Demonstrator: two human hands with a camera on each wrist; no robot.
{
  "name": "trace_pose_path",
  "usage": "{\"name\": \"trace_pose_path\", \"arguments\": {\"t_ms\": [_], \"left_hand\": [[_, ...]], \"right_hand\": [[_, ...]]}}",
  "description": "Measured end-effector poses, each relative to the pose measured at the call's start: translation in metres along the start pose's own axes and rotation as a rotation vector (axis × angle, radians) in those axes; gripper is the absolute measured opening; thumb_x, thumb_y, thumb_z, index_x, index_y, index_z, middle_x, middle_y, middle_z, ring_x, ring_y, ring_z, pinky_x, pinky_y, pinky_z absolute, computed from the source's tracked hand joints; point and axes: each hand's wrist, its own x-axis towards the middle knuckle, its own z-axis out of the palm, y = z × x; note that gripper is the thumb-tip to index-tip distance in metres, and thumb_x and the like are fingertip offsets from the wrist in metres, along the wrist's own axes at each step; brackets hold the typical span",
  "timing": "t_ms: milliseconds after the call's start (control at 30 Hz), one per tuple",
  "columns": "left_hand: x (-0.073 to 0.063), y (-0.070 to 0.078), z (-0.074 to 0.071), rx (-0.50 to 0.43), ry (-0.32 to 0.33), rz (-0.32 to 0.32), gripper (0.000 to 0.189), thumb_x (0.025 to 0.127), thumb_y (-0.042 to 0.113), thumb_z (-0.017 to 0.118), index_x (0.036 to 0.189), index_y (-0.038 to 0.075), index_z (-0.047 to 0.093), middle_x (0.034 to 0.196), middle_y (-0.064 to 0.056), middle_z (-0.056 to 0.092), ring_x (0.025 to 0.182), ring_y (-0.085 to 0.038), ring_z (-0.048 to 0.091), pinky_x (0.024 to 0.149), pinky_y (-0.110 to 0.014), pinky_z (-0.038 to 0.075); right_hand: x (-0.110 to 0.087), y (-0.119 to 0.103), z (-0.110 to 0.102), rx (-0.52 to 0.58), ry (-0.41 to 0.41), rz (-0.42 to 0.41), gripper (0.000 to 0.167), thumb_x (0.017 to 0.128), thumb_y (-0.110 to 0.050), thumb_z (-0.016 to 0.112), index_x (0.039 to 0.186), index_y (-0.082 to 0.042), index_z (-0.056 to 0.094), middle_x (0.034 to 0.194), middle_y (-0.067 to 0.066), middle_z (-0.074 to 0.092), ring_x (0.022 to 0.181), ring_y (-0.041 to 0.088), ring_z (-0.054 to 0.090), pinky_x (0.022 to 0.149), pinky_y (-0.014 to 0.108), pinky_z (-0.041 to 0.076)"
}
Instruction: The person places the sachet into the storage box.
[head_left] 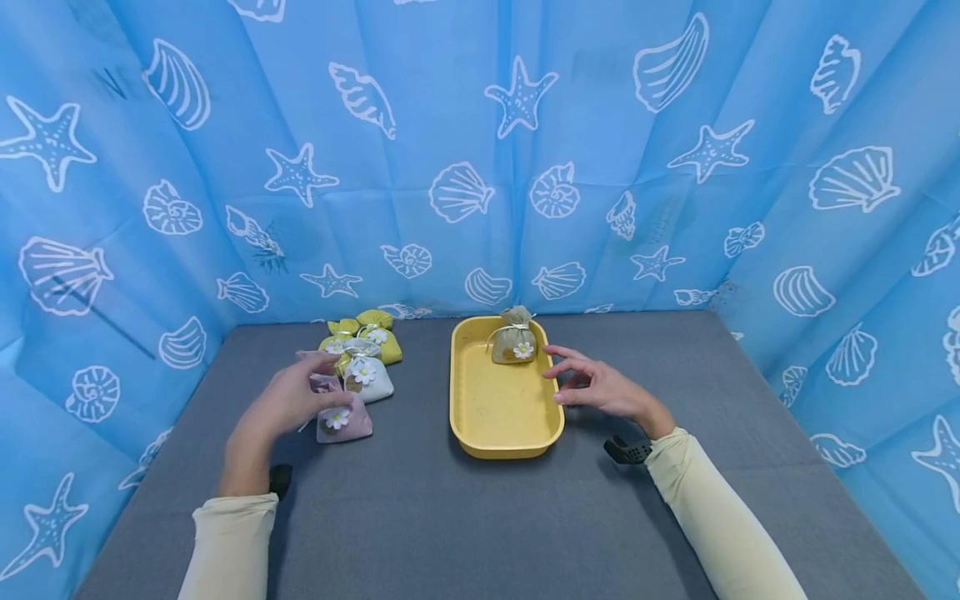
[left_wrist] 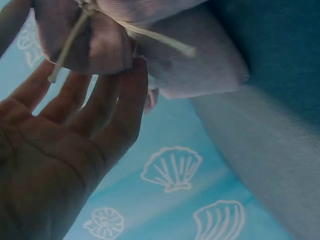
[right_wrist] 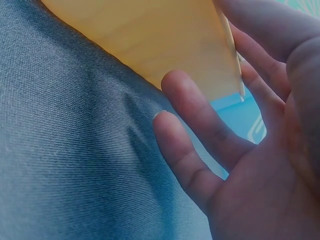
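My left hand point(head_left: 288, 396) pinches the gathered neck of a pink drawstring pouch point(head_left: 347, 421) with a white flower on its front. In the left wrist view the fingers lie against the ruffled top of the pink pouch point(left_wrist: 200, 60), and its cord ends hang loose. Right behind it stand a white pouch point(head_left: 367, 379) and two yellow pouches point(head_left: 386, 346). My right hand point(head_left: 600, 387) is at the right side of a yellow tray point(head_left: 506, 452), fingers loosely spread at its rim. An olive-grey pouch point(head_left: 513, 343) sits inside the tray at the far right corner.
A grey cloth-covered table point(head_left: 420, 533) lies under everything. Blue curtains point(head_left: 480, 242) printed with shells and starfish hang behind and at both sides. A dark band point(head_left: 628, 450) is on the right wrist.
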Motion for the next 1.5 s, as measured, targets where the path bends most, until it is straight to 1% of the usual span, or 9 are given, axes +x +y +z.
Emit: {"name": "trace_pose_path", "arguments": {"t_ms": [133, 300, 433, 533, 767, 900, 1033, 1200, 1500], "left_hand": [[-0.003, -0.008, 0.002, -0.013, -0.038, 0.009, 0.08, 0.087, 0.041, 0.081, 0.15, 0.005, 0.048, 0.125, -0.016, 0.068, 0.113, -0.033, 0.065, 0.088, -0.046, 0.056], [-0.004, -0.012, 0.003, 0.015, -0.053, -0.026, 0.053, 0.091, 0.028, 0.078, 0.136, 0.005, 0.06, 0.108, -0.011, 0.069, 0.092, -0.022, 0.061, 0.071, -0.032, 0.05], [-0.002, -0.013, 0.004, 0.056, -0.045, -0.014, 0.033, 0.096, 0.022, 0.072, 0.124, 0.006, 0.067, 0.096, -0.008, 0.068, 0.083, -0.019, 0.059, 0.066, -0.031, 0.047], [-0.002, -0.014, 0.003, 0.071, -0.049, 0.016, 0.029, 0.096, 0.022, 0.07, 0.121, 0.006, 0.069, 0.091, -0.006, 0.067, 0.08, -0.017, 0.058, 0.065, -0.031, 0.046], [-0.006, -0.015, -0.004, 0.016, -0.081, 0.083, 0.02, 0.096, 0.019, 0.069, 0.112, 0.006, 0.069, 0.084, -0.004, 0.059, 0.076, -0.018, 0.052, 0.063, -0.032, 0.043], [-0.01, -0.01, -0.006, 0.003, -0.083, 0.093, 0.015, 0.096, 0.018, 0.067, 0.106, 0.006, 0.067, 0.078, -0.002, 0.054, 0.071, -0.017, 0.049, 0.06, -0.031, 0.041], [-0.015, 0.0, -0.01, -0.013, -0.051, 0.119, 0.02, 0.097, 0.017, 0.066, 0.112, 0.004, 0.066, 0.077, -0.002, 0.053, 0.068, -0.017, 0.049, 0.057, -0.03, 0.041], [-0.023, 0.019, -0.016, -0.058, 0.024, 0.191, 0.018, 0.1, 0.018, 0.063, 0.113, 0.007, 0.066, 0.091, -0.007, 0.06, 0.078, -0.019, 0.052, 0.06, -0.029, 0.044], [-0.027, 0.054, -0.023, -0.086, 0.194, 0.295, 0.016, 0.103, 0.018, 0.058, 0.115, 0.009, 0.064, 0.109, -0.01, 0.065, 0.096, -0.024, 0.059, 0.078, -0.034, 0.051]], "right_hand": [[0.0, 0.001, 0.001, 0.0, 0.003, 0.001, 0.041, 0.097, -0.023, 0.072, 0.133, -0.008, 0.064, 0.17, 0.002, 0.025, 0.109, 0.027, 0.064, 0.086, 0.026, 0.054], [0.0, 0.001, 0.001, 0.0, 0.004, 0.004, 0.04, 0.097, -0.023, 0.071, 0.133, -0.008, 0.063, 0.17, 0.003, 0.025, 0.108, 0.028, 0.063, 0.086, 0.026, 0.054], [0.0, 0.001, 0.001, 0.01, -0.001, 0.001, 0.041, 0.097, -0.022, 0.071, 0.134, -0.006, 0.063, 0.17, 0.004, 0.023, 0.108, 0.029, 0.063, 0.087, 0.025, 0.054], [-0.001, 0.002, 0.001, 0.021, -0.005, -0.004, 0.041, 0.097, -0.022, 0.07, 0.134, -0.005, 0.062, 0.17, 0.004, 0.022, 0.108, 0.029, 0.063, 0.087, 0.025, 0.054], [-0.001, 0.005, 0.002, 0.027, -0.015, -0.009, 0.04, 0.098, -0.021, 0.069, 0.134, -0.007, 0.062, 0.171, 0.003, 0.021, 0.109, 0.028, 0.061, 0.086, 0.026, 0.054], [-0.002, 0.006, 0.001, 0.032, -0.015, -0.01, 0.04, 0.098, -0.02, 0.069, 0.134, -0.007, 0.062, 0.171, 0.003, 0.02, 0.11, 0.03, 0.06, 0.085, 0.026, 0.055], [-0.002, 0.004, 0.0, 0.028, -0.014, -0.011, 0.04, 0.098, -0.02, 0.069, 0.135, -0.006, 0.061, 0.171, 0.003, 0.02, 0.11, 0.033, 0.059, 0.083, 0.026, 0.054], [-0.004, 0.004, 0.0, 0.009, -0.008, -0.005, 0.039, 0.098, -0.021, 0.069, 0.134, -0.008, 0.062, 0.171, 0.003, 0.021, 0.109, 0.032, 0.06, 0.081, 0.026, 0.055], [-0.002, 0.004, 0.002, 0.01, -0.017, -0.004, 0.04, 0.098, -0.024, 0.069, 0.135, -0.01, 0.062, 0.171, 0.001, 0.02, 0.116, 0.034, 0.059, 0.086, 0.026, 0.054]]}}
